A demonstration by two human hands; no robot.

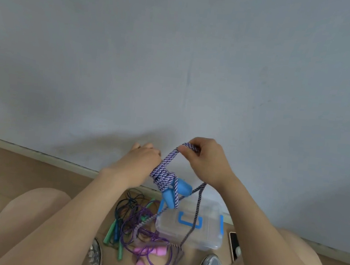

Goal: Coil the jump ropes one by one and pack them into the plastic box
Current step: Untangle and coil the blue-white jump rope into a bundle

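Our left hand point(143, 157) serves as the former. Turns of the purple-and-white braided jump rope point(164, 177) sit wrapped round it in a tight bundle, held in the air between our knees. We see only the back of that hand, so we cannot tell whether its fingers point(136, 146) curl onto the turns or lie straight.

Our right hand point(207, 160) pinches the running strand between thumb and curled fingers, raised just above the bundle so the next turn can be laid over it. A long tail drops from there to the wooden floor point(4, 168), so we judge this coil well short of finished. The rope's two light-blue foam handles point(176, 192), rounded and soft-looking, hang just under the bundle, bound in by the turns.

Below them the clear plastic box with blue carry handle and latches point(210, 222) lies flat on the floor with its lid on. We expect it will need opening before anything goes in.

Just left of it is a tangled heap of other jump ropes point(135, 229): a thin glossy purple cord with pink handles point(148, 251), a dark cord and green handles point(110, 232). The braid looks matte and limp and should hold its turns; the thin cords look springier.
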